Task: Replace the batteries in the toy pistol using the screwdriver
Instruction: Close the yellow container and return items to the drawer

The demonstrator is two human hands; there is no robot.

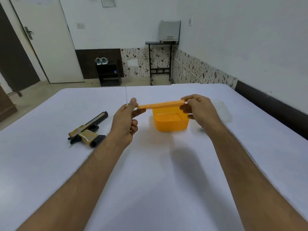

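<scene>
A black and gold toy pistol (88,130) lies on its side on the white table (150,180), left of my hands. My left hand (126,120) grips a screwdriver (126,95) whose thin metal shaft points up past my thumb, and its fingers also pinch the left end of a flat orange lid (160,104). My right hand (198,109) pinches the lid's right end. Both hands hold the lid level just above an open orange box (170,123). No batteries show.
A clear plastic tray (222,110) lies on the table behind my right hand. The table's far edge runs behind the box; a dark rail borders its right side. Beyond stand a black shoe shelf, a tall stand and a door.
</scene>
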